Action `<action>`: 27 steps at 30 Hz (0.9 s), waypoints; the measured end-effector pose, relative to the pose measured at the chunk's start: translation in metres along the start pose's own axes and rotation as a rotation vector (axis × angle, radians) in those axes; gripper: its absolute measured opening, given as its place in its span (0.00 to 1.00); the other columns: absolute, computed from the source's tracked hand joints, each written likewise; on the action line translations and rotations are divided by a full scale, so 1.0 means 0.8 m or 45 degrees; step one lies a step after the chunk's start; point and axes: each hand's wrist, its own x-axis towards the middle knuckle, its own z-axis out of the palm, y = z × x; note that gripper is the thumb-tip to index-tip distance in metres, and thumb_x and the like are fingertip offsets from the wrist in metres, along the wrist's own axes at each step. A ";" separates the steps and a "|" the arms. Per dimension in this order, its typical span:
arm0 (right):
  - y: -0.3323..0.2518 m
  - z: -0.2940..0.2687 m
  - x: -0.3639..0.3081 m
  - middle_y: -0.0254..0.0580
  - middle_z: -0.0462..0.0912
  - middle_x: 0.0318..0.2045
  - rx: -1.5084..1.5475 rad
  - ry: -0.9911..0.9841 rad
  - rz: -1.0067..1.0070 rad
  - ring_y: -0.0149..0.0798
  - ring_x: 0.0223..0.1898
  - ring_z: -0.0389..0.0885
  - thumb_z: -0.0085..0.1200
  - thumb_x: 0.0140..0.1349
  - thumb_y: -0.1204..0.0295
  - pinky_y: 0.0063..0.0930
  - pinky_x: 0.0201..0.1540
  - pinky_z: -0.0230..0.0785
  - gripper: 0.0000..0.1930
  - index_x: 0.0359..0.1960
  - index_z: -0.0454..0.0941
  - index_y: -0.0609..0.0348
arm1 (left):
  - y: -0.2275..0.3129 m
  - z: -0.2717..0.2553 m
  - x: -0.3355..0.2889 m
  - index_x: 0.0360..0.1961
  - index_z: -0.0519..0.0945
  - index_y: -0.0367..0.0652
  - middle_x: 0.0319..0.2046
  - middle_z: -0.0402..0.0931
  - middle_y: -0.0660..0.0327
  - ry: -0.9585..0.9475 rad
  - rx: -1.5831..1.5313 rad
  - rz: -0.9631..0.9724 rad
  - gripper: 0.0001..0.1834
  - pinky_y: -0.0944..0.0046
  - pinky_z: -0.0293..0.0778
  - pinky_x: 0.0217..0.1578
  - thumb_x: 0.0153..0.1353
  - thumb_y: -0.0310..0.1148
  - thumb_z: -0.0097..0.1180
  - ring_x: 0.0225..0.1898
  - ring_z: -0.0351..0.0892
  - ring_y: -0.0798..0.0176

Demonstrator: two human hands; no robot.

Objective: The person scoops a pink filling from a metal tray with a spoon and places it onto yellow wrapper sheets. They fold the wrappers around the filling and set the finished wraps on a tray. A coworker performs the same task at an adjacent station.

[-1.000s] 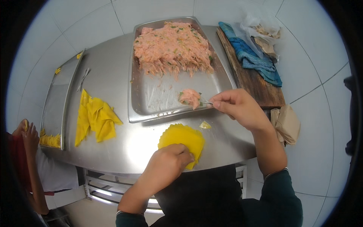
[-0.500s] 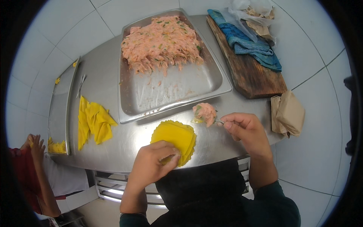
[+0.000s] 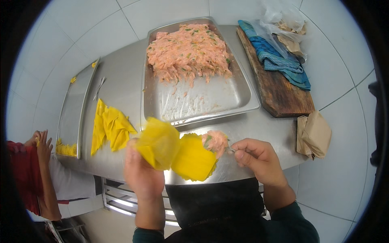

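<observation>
My left hand [image 3: 144, 172] holds up a yellow dough wrapper [image 3: 159, 142], blurred by motion, with the sheet lying against its fingers. Beside it, on the steel table, lies a stack of square yellow wrappers [image 3: 194, 162] with wavy edges. My right hand [image 3: 259, 160] pinches the thin handle of a metal utensil [image 3: 230, 150]. Its head is buried in a lump of pink minced filling with green bits [image 3: 215, 142], which hangs over the right edge of the stack. A deep steel pan [image 3: 198, 106] behind them carries a large mass of the same filling [image 3: 188, 52] in its far half.
Crumpled yellow wrappers [image 3: 111, 127] and metal cutlery [image 3: 99, 88] lie at the left, near a long metal tray [image 3: 79, 109]. A wooden board [image 3: 279, 91] under a blue cloth [image 3: 279, 60] and a brown paper packet [image 3: 316, 133] stand right. Another person's hands [image 3: 42, 141] work far left.
My left hand has lifted a wrapper off the stack and moved left with it. My right hand's utensil and filling have come to the stack's edge. The view has shifted slightly.
</observation>
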 end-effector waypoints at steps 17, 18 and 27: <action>-0.004 0.012 -0.005 0.29 0.78 0.30 0.106 0.003 -0.060 0.22 0.33 0.71 0.54 0.73 0.70 0.18 0.37 0.65 0.12 0.50 0.81 0.67 | 0.010 0.036 0.022 0.63 0.66 0.34 0.67 0.65 0.40 0.131 -0.372 -0.528 0.27 0.45 0.65 0.69 0.79 0.48 0.34 0.70 0.66 0.44; -0.005 0.015 -0.006 0.29 0.78 0.30 0.083 0.009 -0.075 0.22 0.33 0.71 0.54 0.74 0.70 0.18 0.37 0.65 0.12 0.50 0.81 0.67 | 0.005 0.036 0.020 0.66 0.64 0.33 0.68 0.64 0.41 0.097 -0.515 -0.598 0.30 0.44 0.64 0.69 0.78 0.49 0.35 0.70 0.65 0.45; 0.001 0.035 -0.010 0.43 0.80 0.31 -0.599 0.255 -0.581 0.34 0.29 0.77 0.55 0.67 0.79 0.23 0.35 0.68 0.15 0.55 0.82 0.63 | -0.035 0.055 -0.009 0.67 0.64 0.34 0.64 0.69 0.47 0.059 -0.386 -0.719 0.27 0.46 0.62 0.70 0.77 0.44 0.40 0.67 0.69 0.49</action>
